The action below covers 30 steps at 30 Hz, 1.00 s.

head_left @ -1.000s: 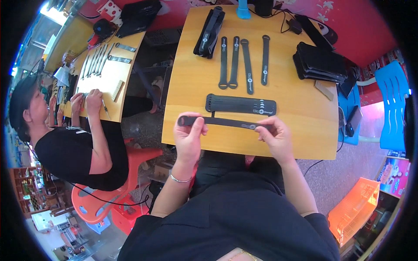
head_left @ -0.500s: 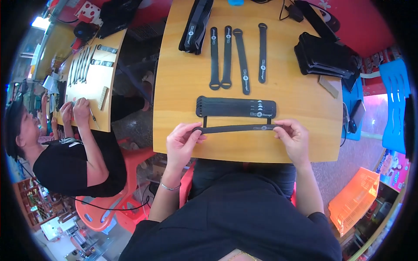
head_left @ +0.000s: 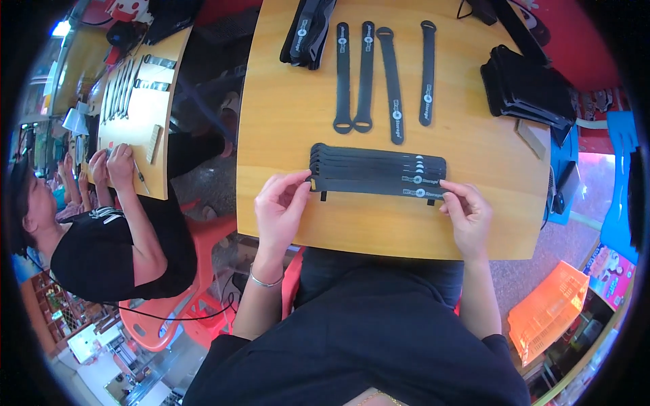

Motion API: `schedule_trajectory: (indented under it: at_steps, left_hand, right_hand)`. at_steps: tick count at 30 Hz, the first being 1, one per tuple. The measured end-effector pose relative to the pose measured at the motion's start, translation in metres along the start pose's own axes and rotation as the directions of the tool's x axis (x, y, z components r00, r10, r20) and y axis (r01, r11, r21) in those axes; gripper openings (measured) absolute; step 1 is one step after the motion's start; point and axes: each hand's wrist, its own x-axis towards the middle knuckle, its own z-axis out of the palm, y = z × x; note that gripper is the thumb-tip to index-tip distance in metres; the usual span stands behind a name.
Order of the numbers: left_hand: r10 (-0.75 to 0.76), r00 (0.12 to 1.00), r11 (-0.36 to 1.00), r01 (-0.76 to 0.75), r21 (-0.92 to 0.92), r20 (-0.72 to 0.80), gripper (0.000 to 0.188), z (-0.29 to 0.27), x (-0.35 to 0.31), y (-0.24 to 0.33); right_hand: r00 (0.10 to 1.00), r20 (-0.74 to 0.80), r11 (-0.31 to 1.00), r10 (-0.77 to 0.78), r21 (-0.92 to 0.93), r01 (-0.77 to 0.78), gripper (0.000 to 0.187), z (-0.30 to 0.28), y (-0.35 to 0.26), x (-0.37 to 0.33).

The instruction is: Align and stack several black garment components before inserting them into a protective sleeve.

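Note:
A black strap (head_left: 372,187) with white print stretches sideways between my two hands, lying along the near edge of a fanned stack of like straps (head_left: 379,160). My left hand (head_left: 281,206) pinches its left end, where the slotted loop is. At the printed right end, my right hand (head_left: 467,213) has thumb and fingers closed on it. Two short dark bands (head_left: 430,201) poke out from under the stack on the near side. Farther back, several single straps (head_left: 365,78) lie lengthwise on the wooden table (head_left: 284,145).
A bundle of black straps (head_left: 306,34) lies at the back left. A black stack (head_left: 528,84) and a small wooden block (head_left: 531,139) lie at the right edge. To the left, a co-worker (head_left: 101,250) sits at another table. An orange crate (head_left: 548,311) stands lower right.
The strap between my hands has gone from held edge-up, nearer me than the stack, to laid flat along the stack's near edge. The head view has shifted slightly.

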Motion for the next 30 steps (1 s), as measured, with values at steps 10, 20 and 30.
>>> schedule_trajectory:
  at_steps: [10, 20, 30]
  left_hand:
    - [0.008, 0.996, 1.000, -0.008, 0.004, -0.084, 0.021, 0.008, 0.005, -0.008]
    - [0.009, 0.993, 0.999, -0.005, 0.043, -0.114, 0.020, 0.012, 0.008, -0.004]
    - [-0.004, 0.993, 0.999, 0.009, 0.045, -0.116, 0.021, 0.012, 0.012, -0.005]
  right_hand:
    - [0.998, -0.026, 0.998, -0.051, -0.032, 0.050, 0.015, 0.004, 0.005, 0.003]
    - [0.998, -0.060, 1.000, 0.003, -0.013, -0.004, 0.017, 0.006, 0.006, 0.002]
    - [0.998, -0.060, 0.998, -0.019, -0.061, 0.015, 0.016, 0.006, 0.008, 0.003]
